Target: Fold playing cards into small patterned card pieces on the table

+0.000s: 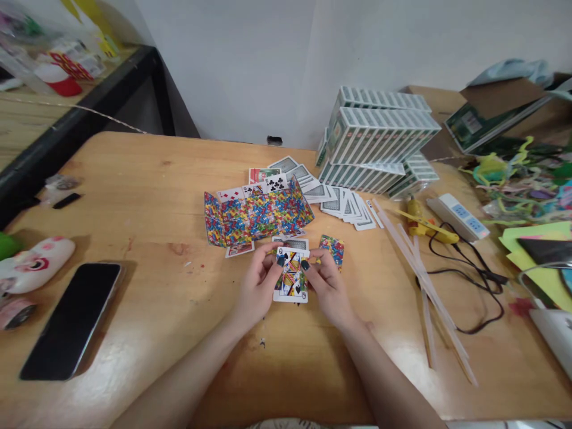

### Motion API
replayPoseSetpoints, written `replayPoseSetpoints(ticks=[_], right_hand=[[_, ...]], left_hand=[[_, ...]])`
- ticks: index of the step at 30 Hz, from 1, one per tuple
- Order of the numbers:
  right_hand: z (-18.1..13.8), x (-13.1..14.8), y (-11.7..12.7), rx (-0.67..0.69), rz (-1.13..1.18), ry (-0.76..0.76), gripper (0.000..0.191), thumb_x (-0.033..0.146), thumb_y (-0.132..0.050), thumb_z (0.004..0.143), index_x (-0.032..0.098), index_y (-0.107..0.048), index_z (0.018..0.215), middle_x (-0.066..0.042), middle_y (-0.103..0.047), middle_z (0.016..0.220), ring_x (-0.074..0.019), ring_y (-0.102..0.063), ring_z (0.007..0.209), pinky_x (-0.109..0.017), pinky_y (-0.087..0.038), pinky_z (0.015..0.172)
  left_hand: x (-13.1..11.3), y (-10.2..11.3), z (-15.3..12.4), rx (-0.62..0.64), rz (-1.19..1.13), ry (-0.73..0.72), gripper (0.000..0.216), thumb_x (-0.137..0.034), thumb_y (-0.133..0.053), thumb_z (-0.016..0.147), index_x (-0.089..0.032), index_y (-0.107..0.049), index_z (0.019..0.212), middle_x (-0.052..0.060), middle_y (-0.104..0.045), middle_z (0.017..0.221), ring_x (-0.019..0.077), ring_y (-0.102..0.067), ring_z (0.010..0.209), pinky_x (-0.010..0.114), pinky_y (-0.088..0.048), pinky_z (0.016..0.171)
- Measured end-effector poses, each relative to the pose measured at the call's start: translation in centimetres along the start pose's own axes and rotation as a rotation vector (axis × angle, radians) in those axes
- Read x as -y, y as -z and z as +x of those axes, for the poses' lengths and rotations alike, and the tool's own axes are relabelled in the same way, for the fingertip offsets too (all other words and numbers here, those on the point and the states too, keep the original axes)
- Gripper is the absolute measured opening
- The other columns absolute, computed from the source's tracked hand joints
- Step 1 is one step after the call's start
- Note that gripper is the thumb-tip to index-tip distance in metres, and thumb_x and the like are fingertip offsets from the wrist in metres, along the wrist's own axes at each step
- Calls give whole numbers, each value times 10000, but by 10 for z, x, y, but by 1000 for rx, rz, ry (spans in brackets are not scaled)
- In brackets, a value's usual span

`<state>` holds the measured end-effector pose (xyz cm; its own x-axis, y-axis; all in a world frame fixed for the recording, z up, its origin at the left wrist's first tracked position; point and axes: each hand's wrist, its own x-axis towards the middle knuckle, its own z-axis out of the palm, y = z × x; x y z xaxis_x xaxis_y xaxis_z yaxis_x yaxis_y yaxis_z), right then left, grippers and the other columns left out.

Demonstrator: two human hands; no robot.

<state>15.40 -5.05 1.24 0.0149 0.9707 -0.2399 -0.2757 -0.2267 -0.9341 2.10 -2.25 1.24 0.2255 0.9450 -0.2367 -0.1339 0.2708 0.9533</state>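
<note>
Between my two hands, near the table's middle, is a playing card (291, 275), a queen of spades held face up. My left hand (260, 280) pinches its left edge with the thumb on top. On the right edge, my right hand (329, 285) grips it the same way. Whether more cards lie beneath it, I cannot tell. Just beyond stands a colourful patterned folded strip (259, 217), with several face-up cards showing behind it. A small patterned piece (333, 249) lies by my right fingers. Face-down cards (346, 205) are fanned out behind.
Stacked card boxes (379, 137) stand against the wall. Glue sticks (429, 286), a yellow glue gun (415, 217), a power strip (460, 215) and a black cable lie to the right. A phone (71, 322) and a white squishy toy (40, 265) rest at left.
</note>
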Motion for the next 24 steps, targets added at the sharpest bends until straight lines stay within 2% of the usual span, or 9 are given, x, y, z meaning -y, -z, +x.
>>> replayPoseSetpoints(ticks=[6, 12, 18, 24], right_hand=[[-1, 0, -4, -1, 22, -17, 225, 399, -548, 789, 246, -398, 859, 83, -494, 570, -84, -418, 438, -186, -339, 437], [-3, -3, -9, -39, 0, 42, 197, 390, -522, 800, 246, -404, 864, 77, -461, 590, -91, -425, 469, -194, -339, 450], [-6, -7, -15, -134, -69, 62, 168, 389, -477, 819, 246, -406, 869, 82, -421, 554, -89, -360, 439, -197, -330, 436], [-9, -11, -20, -208, -70, 14, 179, 371, -468, 798, 247, -418, 916, 80, -420, 541, -91, -357, 424, -193, -304, 405]], left_hand=[[2, 1, -3, -11, 69, 0, 104, -266, -482, 805, -202, -521, 878, -36, -518, 703, 102, -470, 597, 195, -399, 552], [4, 1, -5, -23, 120, -38, 89, -266, -441, 835, -217, -506, 867, -47, -491, 656, 102, -447, 566, 196, -376, 538], [4, -2, -6, -36, 129, -49, 82, -222, -435, 816, -227, -504, 860, -51, -492, 652, 107, -449, 588, 193, -380, 551], [2, -4, -7, -64, 158, -46, 72, -186, -411, 786, -212, -477, 795, -42, -478, 641, 116, -453, 583, 205, -388, 547]])
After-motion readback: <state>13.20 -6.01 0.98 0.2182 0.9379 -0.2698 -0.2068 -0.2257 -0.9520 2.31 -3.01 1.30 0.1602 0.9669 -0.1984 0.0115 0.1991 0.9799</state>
